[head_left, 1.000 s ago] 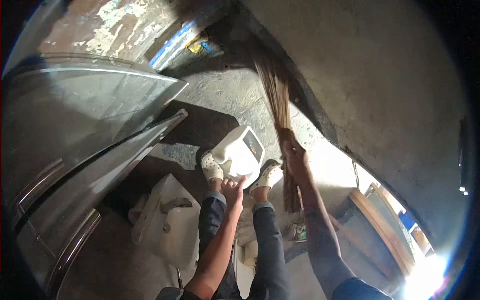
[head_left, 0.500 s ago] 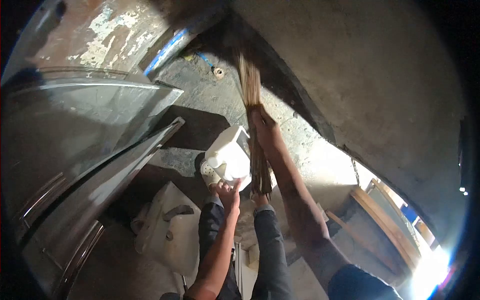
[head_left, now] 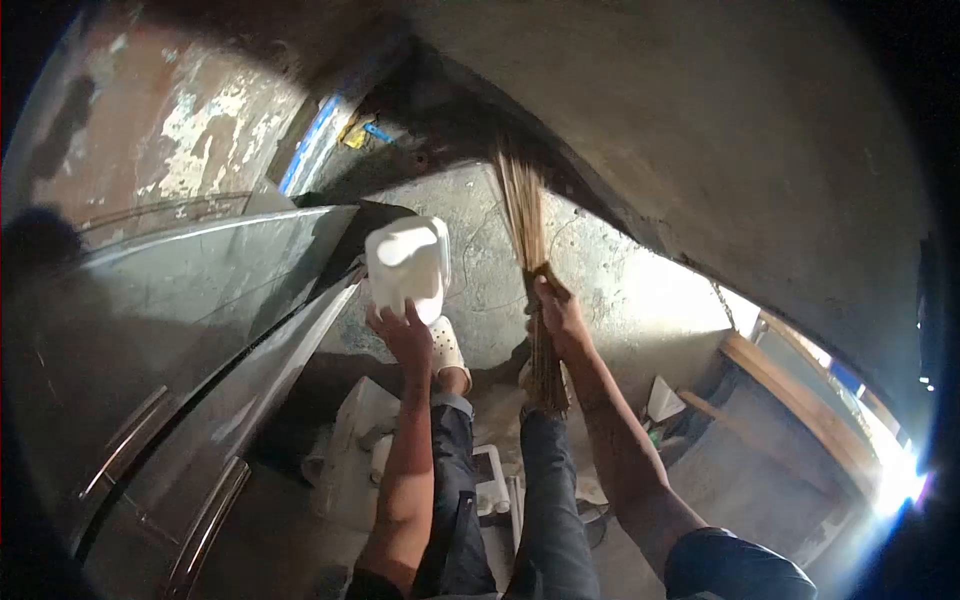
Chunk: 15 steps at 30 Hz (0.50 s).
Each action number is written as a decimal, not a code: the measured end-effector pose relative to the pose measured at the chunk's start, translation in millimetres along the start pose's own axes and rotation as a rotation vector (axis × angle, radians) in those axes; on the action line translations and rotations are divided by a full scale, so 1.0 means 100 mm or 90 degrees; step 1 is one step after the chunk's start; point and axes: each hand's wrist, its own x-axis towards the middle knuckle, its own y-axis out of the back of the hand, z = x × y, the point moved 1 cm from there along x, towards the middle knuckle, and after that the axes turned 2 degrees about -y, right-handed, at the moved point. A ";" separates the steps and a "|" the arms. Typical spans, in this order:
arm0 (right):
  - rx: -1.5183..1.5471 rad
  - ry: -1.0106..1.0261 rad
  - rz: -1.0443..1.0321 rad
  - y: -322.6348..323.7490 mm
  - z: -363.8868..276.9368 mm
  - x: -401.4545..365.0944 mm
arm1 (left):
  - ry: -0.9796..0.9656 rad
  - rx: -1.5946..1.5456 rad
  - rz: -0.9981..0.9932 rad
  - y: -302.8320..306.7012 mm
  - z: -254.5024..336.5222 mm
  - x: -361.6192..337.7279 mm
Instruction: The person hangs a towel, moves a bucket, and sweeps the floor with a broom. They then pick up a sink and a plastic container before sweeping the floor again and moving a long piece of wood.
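Note:
My right hand (head_left: 560,315) is closed around the middle of a stick broom (head_left: 522,215), a bundle of thin brown sticks. The broom's spread end points forward over the concrete floor, and its other end reaches back toward my right leg. In my left hand (head_left: 403,335) is a white plastic container (head_left: 405,265), gripped by its near end. It looks like a jug, tilted, with its far side near the panels. Some of the left fingers are hidden by the container. A pale perforated clog (head_left: 448,345) on my foot shows just behind it.
Large grey panels (head_left: 220,260) with metal handles lean on the left. A dark slanted surface (head_left: 720,140) overhangs the right. A wooden plank (head_left: 795,395) lies at the right near a bright light. A white basin-like object (head_left: 350,450) stands beside my left leg. Blue and yellow scraps lie at the back.
My left hand has carried the white container forward and to the left. The broom has shifted back and to the right in my right hand. The camera view has also moved.

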 end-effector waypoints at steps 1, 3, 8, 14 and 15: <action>0.018 0.014 -0.034 -0.09 -0.01 -0.04 | -0.010 0.007 -0.009 -0.07 -0.02 0.10; 0.064 0.058 -0.097 -0.33 -0.19 -0.12 | 0.007 0.095 0.008 -0.20 -0.07 0.24; 0.210 0.044 -0.203 -0.80 -0.60 -0.31 | 0.299 -0.587 -0.213 0.63 1.13 0.29; -0.165 0.545 0.224 0.06 -0.87 -1.41 | 0.224 -0.973 -0.534 0.45 1.54 0.38; -0.138 0.624 0.271 0.20 -0.90 -1.55 | 0.229 -0.963 -0.536 0.35 1.49 0.37</action>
